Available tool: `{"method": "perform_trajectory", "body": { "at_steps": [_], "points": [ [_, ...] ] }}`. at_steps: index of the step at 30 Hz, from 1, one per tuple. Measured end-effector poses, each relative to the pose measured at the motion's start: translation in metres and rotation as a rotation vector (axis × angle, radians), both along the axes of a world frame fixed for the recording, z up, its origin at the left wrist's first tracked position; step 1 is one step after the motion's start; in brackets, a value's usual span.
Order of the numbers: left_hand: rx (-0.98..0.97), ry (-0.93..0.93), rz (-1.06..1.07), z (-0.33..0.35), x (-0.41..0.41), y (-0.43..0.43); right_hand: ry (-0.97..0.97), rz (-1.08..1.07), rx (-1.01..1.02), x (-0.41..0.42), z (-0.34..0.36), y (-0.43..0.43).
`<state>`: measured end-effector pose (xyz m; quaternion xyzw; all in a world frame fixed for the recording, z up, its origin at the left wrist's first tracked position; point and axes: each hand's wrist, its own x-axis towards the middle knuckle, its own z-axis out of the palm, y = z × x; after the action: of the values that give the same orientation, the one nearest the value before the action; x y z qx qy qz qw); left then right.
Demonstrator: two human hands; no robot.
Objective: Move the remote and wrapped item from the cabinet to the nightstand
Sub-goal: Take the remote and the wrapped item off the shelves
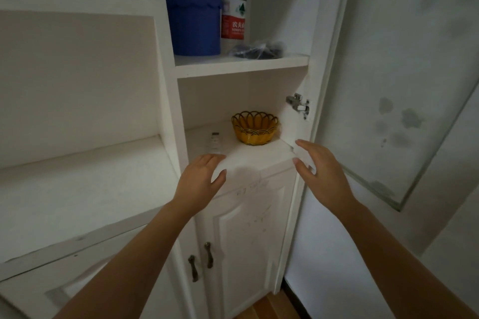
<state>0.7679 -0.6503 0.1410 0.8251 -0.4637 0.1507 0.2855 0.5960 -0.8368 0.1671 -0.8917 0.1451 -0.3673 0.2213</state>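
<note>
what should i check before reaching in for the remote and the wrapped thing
1. Cabinet door swung clear of the opening: ok.
2. Remote in sight on the lower shelf, left of the basket, nothing on top of it: ok.
3. Wrapped item in sight on the upper shelf: ok.
4. Wrapped item clear of the bottle behind it, so lifting it won't tip the bottle: cannot tell.
5. Left hand and right hand free, fingers relaxed, holding nothing: ok.
6. Nightstand free to receive both: cannot tell, not in view.
</note>
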Motion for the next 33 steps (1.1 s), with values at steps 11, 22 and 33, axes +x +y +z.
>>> {"method": "perform_trajectory", "body": {
  "at_steps": [11, 22, 33],
  "points": [
    [-0.007, -0.052, 0.047, 0.003, 0.066, -0.075, 0.075, -0.020, -0.059, 0.068, 0.002, -0.058],
    [0.133, -0.104, 0.179, -0.018, 0.110, -0.106, 0.075, 0.038, -0.101, 0.134, 0.000, -0.092],
    [0.250, 0.167, 0.440, -0.039, 0.137, -0.123, 0.109, 0.111, -0.155, 0.172, 0.006, -0.109]
  ]
}}
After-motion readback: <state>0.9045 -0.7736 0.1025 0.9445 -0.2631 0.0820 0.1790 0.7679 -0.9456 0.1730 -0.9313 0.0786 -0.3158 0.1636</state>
